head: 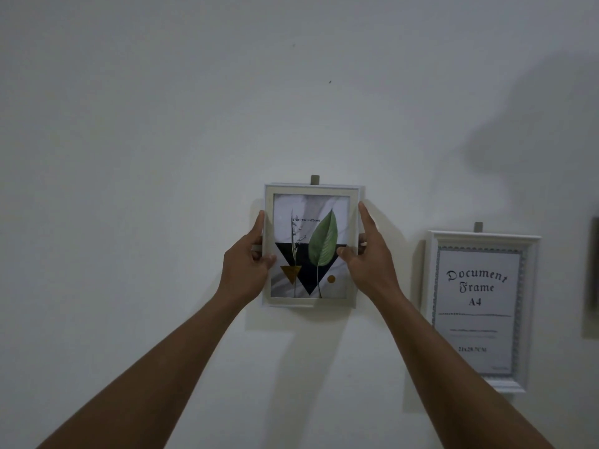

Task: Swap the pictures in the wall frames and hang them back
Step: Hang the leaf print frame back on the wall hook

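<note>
A small white frame point(311, 189) with a leaf picture point(322, 244) is against the white wall, its top edge just under a grey hook point(314, 179). My left hand point(251, 260) grips its left side, thumb over the front. On the frame's right side my right hand point(369, 254) holds on, thumb on the glass and fingers stretched up along the edge. To the right hangs a larger white frame point(531, 306) with a sheet reading "Document Frame A4" point(476, 286), under its own grey hook point(478, 226).
The edge of a darker frame point(593, 264) shows at the far right. Two small dark marks point(330, 82) dot the bare wall above. A large shadow lies on the wall at the upper right.
</note>
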A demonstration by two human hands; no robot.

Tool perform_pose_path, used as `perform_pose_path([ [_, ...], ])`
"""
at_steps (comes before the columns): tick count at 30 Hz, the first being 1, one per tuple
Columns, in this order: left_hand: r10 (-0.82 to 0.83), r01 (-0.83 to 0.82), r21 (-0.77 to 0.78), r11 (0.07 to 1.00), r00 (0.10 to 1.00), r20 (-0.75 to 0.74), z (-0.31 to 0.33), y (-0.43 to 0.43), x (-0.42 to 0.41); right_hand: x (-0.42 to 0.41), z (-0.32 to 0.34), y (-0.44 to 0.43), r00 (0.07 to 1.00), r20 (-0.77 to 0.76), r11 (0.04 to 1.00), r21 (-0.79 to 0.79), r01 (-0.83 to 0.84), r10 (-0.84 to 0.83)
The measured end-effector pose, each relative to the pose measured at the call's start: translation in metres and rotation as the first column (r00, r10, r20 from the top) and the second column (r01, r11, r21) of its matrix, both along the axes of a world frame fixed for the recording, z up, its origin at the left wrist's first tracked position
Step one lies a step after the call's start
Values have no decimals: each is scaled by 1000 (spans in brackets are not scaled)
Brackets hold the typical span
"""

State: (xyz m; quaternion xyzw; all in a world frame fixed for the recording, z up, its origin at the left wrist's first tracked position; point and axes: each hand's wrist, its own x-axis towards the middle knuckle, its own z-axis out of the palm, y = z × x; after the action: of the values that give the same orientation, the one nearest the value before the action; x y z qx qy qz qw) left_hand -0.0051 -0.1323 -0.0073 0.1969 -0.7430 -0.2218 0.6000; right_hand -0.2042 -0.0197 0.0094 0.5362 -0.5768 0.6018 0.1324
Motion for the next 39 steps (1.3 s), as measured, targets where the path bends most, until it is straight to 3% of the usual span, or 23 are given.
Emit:
perform_pose_path([
  [6, 121, -118, -87, 989, 992, 38, 4, 9, 0, 2, 2, 1, 998, -34, 998, -10, 61, -61],
  [19, 170, -161, -124, 979, 983, 70, 6, 6, -5, -7, -1, 1, 999, -8, 999, -21, 49, -49],
  [24, 211, -201, -133, 971, 975, 65, 5, 5, -6, -7, -3, 1, 993, -67, 995, 28, 98, -96],
  [29, 228, -216, -149, 965, 971, 71, 7, 1, -5, -2, -7, 1, 939, -209, 961, -10, 277, -273],
  [36, 201, -194, -148, 970, 979, 32, 4, 1, -8, -1, -11, 0, 933, -222, 958, -40, 282, -284],
  [39, 198, -193, -145, 970, 980, 23, 4, 2, -8, -3, -14, -1, 960, -195, 977, 18, 210, -203],
])
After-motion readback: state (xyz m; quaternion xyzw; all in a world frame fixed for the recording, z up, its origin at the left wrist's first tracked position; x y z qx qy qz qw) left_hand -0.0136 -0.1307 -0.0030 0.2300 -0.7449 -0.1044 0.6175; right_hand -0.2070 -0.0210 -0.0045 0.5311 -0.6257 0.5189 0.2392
